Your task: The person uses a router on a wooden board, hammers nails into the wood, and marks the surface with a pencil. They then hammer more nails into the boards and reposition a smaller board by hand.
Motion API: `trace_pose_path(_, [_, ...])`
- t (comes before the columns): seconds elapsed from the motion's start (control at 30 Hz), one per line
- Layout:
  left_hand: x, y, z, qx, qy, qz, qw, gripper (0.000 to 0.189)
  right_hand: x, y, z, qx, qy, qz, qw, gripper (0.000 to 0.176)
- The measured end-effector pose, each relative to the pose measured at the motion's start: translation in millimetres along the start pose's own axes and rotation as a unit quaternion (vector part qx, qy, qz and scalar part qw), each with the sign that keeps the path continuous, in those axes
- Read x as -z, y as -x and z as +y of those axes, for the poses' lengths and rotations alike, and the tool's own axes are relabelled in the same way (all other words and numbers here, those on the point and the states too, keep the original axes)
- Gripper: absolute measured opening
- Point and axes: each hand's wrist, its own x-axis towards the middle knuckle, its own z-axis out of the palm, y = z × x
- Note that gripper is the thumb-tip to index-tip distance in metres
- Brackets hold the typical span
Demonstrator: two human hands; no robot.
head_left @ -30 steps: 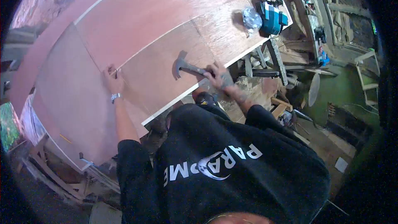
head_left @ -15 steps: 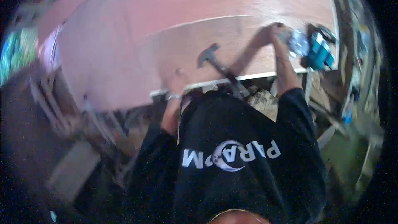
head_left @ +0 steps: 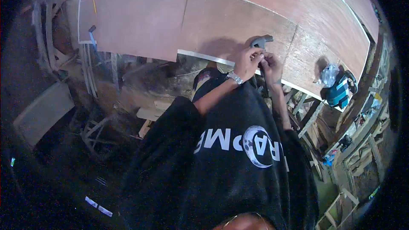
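My left hand (head_left: 247, 64), with a metal watch (head_left: 235, 78) on its wrist, is held over the near edge of the board (head_left: 238, 12). Its fingers are closed and meet those of my right hand (head_left: 272, 67), also closed. Whatever lies between the fingertips is too small to make out. Just beyond them the head of a claw hammer (head_left: 260, 41) rests on the board, its handle mostly hidden behind my hands.
A teal power tool (head_left: 338, 93) and a clear plastic bag (head_left: 328, 75) are at the board's right end. Another hammer (head_left: 92, 30) and a yellow pencil (head_left: 94, 6) are at the left. Wooden frames (head_left: 47, 38) stand below the board.
My hands were apart and have come together by the hammer head. The view has shifted, bringing the left end of the board and more of the floor into sight.
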Motion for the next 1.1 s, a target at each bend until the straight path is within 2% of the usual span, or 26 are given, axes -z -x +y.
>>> trace_pose_path(0.07, [22.8, 4.2, 4.6, 0.102, 0.072, -0.076, 0.989, 0.026, -21.1, 18.0, -4.3, -0.051, -0.06, 0.025, 0.997, 0.022])
trace_pose_path(0.1, [33.1, 8.8, 13.4, 0.096, 0.074, -0.043, 0.992, 0.024, -30.2, 24.4, 0.7, -0.077, -0.091, 0.045, 0.992, 0.024])
trace_pose_path(0.17, [44.9, 17.9, 3.1, 0.094, 0.101, -0.059, 0.989, 0.023, -42.5, 32.3, 8.8, -0.136, -0.142, 0.075, 0.978, 0.03])
trace_pose_path(0.23, [52.4, 24.6, -13.6, 0.084, 0.131, -0.073, 0.985, 0.022, -52.9, 33.2, 24.6, -0.126, -0.148, 0.075, 0.978, 0.03])
trace_pose_path(0.3, [70.2, 26.3, -13.1, 0.129, 0.078, -0.077, 0.986, 0.02, -63.2, 37.5, 24.2, -0.14, -0.167, 0.072, 0.973, 0.031])
trace_pose_path(0.33, [76.4, 27.4, -12.3, 0.151, 0.051, -0.081, 0.984, 0.019, -64.5, 39.6, 22.4, -0.124, -0.11, 0.08, 0.983, 0.032])
trace_pose_path(0.37, [75.8, 25.0, -36.8, 0.091, 0.048, -0.047, 0.994, 0.018, -64.7, 38.7, 20.3, -0.105, -0.052, 0.09, 0.989, 0.032])
trace_pose_path(0.4, [82.5, 14.8, -33.5, 0.144, 0.098, -0.033, 0.984, 0.019, -62.4, 35.9, 20.6, -0.084, 0.006, 0.099, 0.991, 0.033])
trace_pose_path(0.43, [95.0, 7.3, -32.1, 0.199, 0.147, -0.02, 0.969, 0.019, -53.4, 34.6, 18.7, 0.014, 0.199, 0.106, 0.974, 0.044])
trace_pose_path(0.47, [109.3, 0.5, -32.2, 0.255, 0.195, -0.009, 0.947, 0.019, -44.7, 36.1, 18.4, 0.068, 0.298, 0.14, 0.942, 0.047])
trace_pose_path(0.53, [140.5, -25.0, -52.5, 0.175, 0.071, 0.02, 0.982, 0.021, -28.6, 38.8, 19.2, 0.172, 0.483, 0.2, 0.835, 0.055])
trace_pose_path(0.57, [152.1, -41.2, -72.1, 0.1, 0.054, 0.063, 0.992, 0.02, -23.5, 40.9, 31.2, 0.13, 0.46, 0.229, 0.848, 0.062])
trace_pose_path(0.6, [164.1, -54.2, -89.2, 0.025, 0.037, 0.107, 0.993, 0.02, -18.5, 42.0, 40.3, 0.108, 0.453, 0.222, 0.857, 0.061])
trace_pose_path(0.67, [203.3, -76.0, -63.3, -0.01, -0.066, 0.062, 0.996, 0.02, -9.7, 44.7, 52.5, 0.06, 0.438, 0.205, 0.873, 0.058])
trace_pose_path(0.77, [226.8, -94.1, -41.7, 0.015, -0.176, 0.056, 0.983, 0.021, 1.7, 36.1, 62.1, 0.058, 0.446, 0.177, 0.875, 0.056])
trace_pose_path(0.87, [228.7, -114.3, -60.1, -0.024, -0.205, 0.063, 0.977, 0.023, 5.5, 32.9, 72.0, 0.082, 0.441, 0.19, 0.873, 0.055])
trace_pose_path(0.97, [227.5, -119.8, -68.6, -0.109, -0.174, 0.046, 0.978, 0.014, 4.1, 34.9, 69.1, 0.073, 0.458, 0.194, 0.865, 0.056])
trace_pose_path(1.07, [228.8, -123.5, -75.3, -0.199, -0.206, 0.022, 0.958, 0.014, 1.1, 35.2, 63.5, 0.056, 0.481, 0.187, 0.855, 0.055])
trace_pose_path(1.1, [227.2, -122.8, -76.2, -0.198, -0.199, 0.022, 0.959, 0.014, 0.4, 35.3, 61.3, 0.046, 0.489, 0.182, 0.852, 0.054])
